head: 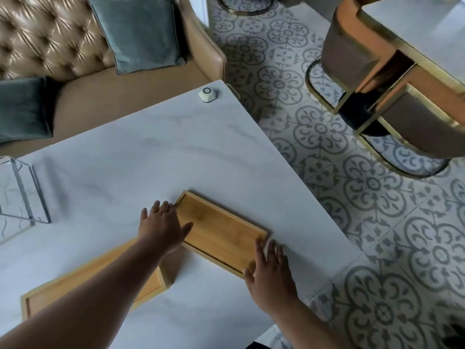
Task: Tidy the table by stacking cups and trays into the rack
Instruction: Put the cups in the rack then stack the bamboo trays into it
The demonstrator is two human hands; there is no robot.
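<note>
With the small tray lying flat on the surface, long axis running between my hands, I see left hand and right hand at its short ends, fingers spread, pinching nothing yet.

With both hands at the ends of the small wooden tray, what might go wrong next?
1. The small tray lies near the table edge; a slip of the right hand may push it off.
2. The left hand rests flat, not yet gripping, so a lift may tilt.
3. The large tray lies under the left forearm and may get bumped.
</note>
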